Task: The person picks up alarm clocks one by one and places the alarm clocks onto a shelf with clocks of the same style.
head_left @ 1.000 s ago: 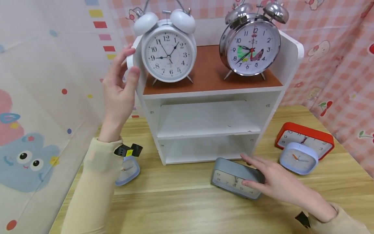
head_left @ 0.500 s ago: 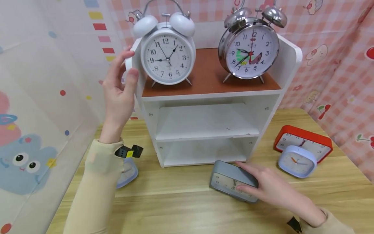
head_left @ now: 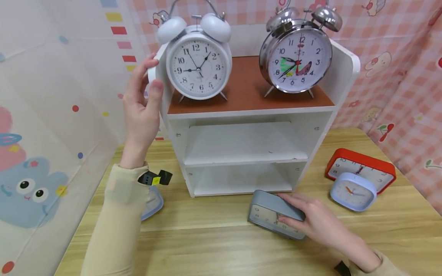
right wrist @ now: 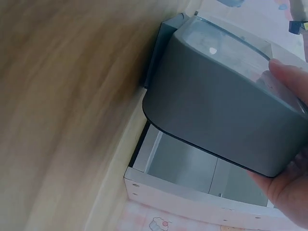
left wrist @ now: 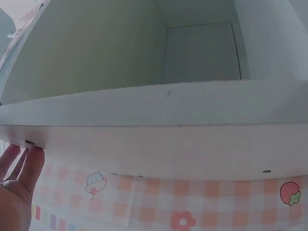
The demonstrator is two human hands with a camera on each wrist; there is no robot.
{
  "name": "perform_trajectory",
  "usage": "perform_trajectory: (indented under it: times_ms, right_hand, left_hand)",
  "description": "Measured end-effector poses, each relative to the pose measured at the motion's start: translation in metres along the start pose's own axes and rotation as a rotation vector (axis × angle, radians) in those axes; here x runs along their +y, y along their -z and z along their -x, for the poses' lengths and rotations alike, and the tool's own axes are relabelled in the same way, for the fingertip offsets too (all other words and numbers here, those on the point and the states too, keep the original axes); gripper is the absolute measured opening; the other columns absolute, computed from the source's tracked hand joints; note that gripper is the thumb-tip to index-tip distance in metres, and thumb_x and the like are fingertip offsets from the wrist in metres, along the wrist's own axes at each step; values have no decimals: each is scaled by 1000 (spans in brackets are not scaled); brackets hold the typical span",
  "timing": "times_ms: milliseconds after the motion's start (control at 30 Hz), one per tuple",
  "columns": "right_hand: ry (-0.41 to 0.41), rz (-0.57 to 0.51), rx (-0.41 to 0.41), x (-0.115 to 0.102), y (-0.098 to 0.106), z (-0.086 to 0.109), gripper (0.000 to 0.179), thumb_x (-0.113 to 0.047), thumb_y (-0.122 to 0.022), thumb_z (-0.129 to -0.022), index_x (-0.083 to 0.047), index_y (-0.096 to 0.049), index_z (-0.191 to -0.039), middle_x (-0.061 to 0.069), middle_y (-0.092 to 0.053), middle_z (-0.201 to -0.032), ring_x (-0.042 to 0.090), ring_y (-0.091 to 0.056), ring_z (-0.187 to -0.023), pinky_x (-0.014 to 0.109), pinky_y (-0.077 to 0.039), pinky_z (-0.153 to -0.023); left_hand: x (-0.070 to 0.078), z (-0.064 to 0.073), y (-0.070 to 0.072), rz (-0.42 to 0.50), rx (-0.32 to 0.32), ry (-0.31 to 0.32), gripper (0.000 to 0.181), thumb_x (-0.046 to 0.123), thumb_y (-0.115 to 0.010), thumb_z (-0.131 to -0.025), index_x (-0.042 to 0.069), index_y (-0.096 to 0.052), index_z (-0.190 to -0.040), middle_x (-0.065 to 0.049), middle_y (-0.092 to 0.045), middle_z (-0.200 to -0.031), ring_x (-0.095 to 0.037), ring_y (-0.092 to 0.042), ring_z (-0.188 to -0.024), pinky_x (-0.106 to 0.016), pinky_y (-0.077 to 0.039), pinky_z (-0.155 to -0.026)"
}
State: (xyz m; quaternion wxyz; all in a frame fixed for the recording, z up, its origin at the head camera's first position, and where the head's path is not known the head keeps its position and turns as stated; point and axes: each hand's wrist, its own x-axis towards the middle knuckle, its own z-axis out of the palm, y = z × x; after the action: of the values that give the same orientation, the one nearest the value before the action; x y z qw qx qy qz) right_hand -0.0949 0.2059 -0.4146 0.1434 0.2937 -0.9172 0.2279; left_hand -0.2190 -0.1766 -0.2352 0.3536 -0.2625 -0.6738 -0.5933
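The right hand (head_left: 319, 217) has closed its spread fingers onto the grey desk clock (head_left: 269, 201), securing its smooth, round-cornered case at five o'clock in the head view (whether lifted, I cannot tell). Well apart, at ten o'clock, the left hand (head_left: 141, 111), fingers loose, still touches the white-painted shelf unit (head_left: 246, 143).

Grey clock (head_left: 269, 209), white shelf (head_left: 245, 142) (brown top (head_left: 243, 80)), pink-checked backdrop (head_left: 373, 88).

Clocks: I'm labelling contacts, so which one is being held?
The grey clock, in front of the white shelf: the right hand grips it; no other clock is held.
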Motion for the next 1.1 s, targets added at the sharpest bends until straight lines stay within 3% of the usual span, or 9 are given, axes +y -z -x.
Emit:
perform_trajectory:
  times_ms: [167,500,833,1100]
  right_hand:
    - [10,-7,17,1,-2,2,55,-25,-90,-82,-9,-72,-132,3,-79,-115,5,-71,-91,27,-63,-73]
    - [-3,-6,7,0,-1,1,54,-25,-89,-84,-9,-72,-133,9,-79,-117,8,-72,-90,25,-62,-70]
    - [11,-10,8,0,-2,-3,56,-25,-88,-84,-7,-71,-134,8,-79,-113,6,-71,-84,22,-60,-67]
    - [54,-29,60,-3,2,-4,56,-21,-91,-80,-9,-73,-132,8,-80,-111,2,-68,-83,14,-56,-66]
  left_hand:
    - [-2,1,-1,26,16,-15,67,51,-69,-99,4,-56,-144,-8,-54,-161,-22,-58,-136,-16,-60,-92]
    - [-2,1,-1,28,17,-15,62,46,-68,-101,3,-56,-144,-10,-54,-161,-22,-59,-135,-15,-59,-85]
    - [-1,0,0,-10,11,-30,55,39,-66,-104,2,-55,-144,-7,-55,-160,-21,-58,-137,-23,-58,-104]
    - [-1,1,1,17,4,-6,60,46,-68,-101,5,-56,-144,-6,-54,-159,-21,-58,-134,-23,-59,-103]
